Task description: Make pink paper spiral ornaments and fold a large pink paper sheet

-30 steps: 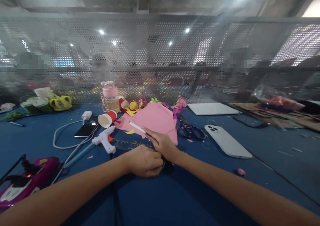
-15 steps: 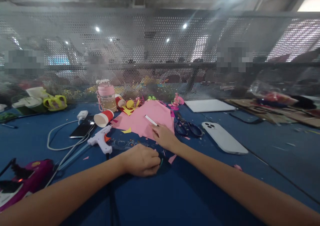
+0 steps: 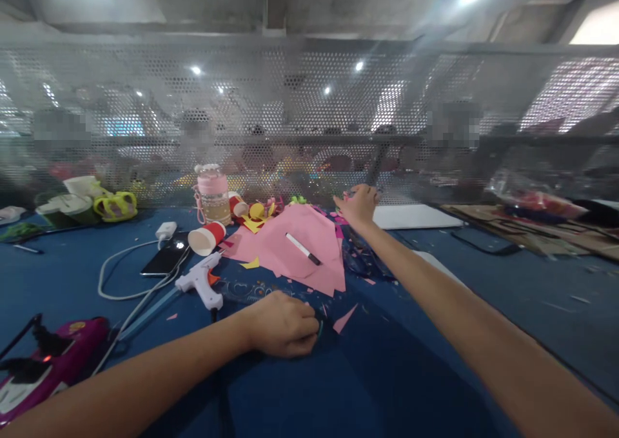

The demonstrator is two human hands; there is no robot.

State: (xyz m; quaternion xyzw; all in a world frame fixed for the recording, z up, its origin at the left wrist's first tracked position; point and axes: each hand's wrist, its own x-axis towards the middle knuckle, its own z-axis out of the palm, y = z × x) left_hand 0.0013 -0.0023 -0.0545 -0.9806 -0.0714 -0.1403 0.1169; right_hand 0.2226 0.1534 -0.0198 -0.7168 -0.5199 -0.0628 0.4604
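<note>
My left hand [image 3: 285,325] rests closed on the blue table, with a small dark teal edge at its fingertips; what it holds, if anything, I cannot make out. My right hand [image 3: 358,207] reaches to the back of the table, thumb and fingers apart, around a pink curled paper piece [image 3: 352,196]. Whether it touches that piece is hidden. A white marker [image 3: 302,249] with a black end lies on the pink paper sheets [image 3: 271,251]. Dark-handled scissors [image 3: 360,264] lie beside the sheets, partly behind my right forearm.
A hot glue gun [image 3: 202,280], a red paper cup [image 3: 207,238], a charging phone [image 3: 167,255] and a pink-lidded bottle [image 3: 213,196] stand or lie left. A purple power strip [image 3: 62,354] is front left. Behind runs a perforated metal screen [image 3: 300,115]. Right forearm covers most of a white phone [image 3: 440,265].
My right hand has let go of the marker, leaving it on the pink paper, and has moved away to the pink curled piece. My left hand stays closed in place.
</note>
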